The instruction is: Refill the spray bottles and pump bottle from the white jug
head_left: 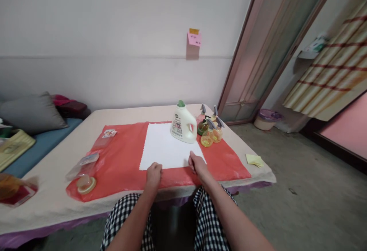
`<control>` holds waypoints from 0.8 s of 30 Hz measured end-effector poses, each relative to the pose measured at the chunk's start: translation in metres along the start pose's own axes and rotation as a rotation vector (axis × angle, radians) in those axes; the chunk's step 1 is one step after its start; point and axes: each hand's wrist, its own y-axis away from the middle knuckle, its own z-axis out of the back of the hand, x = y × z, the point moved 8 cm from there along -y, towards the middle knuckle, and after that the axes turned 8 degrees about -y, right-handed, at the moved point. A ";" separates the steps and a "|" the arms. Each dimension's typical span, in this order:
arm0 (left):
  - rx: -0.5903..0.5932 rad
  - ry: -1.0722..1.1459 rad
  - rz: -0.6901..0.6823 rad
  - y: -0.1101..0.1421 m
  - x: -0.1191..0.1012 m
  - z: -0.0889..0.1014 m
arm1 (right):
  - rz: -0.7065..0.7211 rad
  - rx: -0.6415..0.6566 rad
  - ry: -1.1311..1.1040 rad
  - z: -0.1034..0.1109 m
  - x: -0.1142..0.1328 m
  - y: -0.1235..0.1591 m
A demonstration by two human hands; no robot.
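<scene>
My left hand is closed in a loose fist at the near edge of a white sheet with a scalloped border. By the sheet's near right corner is my right hand, also closed, its thumb side up. I see nothing held in either fist. Towards the sheet's far right stands a cream detergent jug, upright, with a green cap and a side handle. Beside it are several round spray bottles with grey trigger heads and coloured liquid. Red plastic sheeting lies under the white sheet.
Clear plastic bags and a small round container lie on the left. Farther left is an amber-and-red container. Yellow paper notes rest near the right edge. A pink note is taped to the wall behind.
</scene>
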 end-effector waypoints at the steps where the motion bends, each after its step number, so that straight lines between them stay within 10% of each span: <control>1: 0.005 -0.015 -0.021 -0.001 -0.001 -0.003 | 0.000 0.023 0.015 -0.004 -0.003 -0.001; 12: -0.063 -0.088 -0.396 0.032 -0.042 -0.004 | 0.363 0.004 0.262 -0.022 0.010 0.017; 24: -0.200 -0.089 -0.395 0.030 -0.047 0.013 | 0.653 -0.228 0.329 -0.008 0.052 0.034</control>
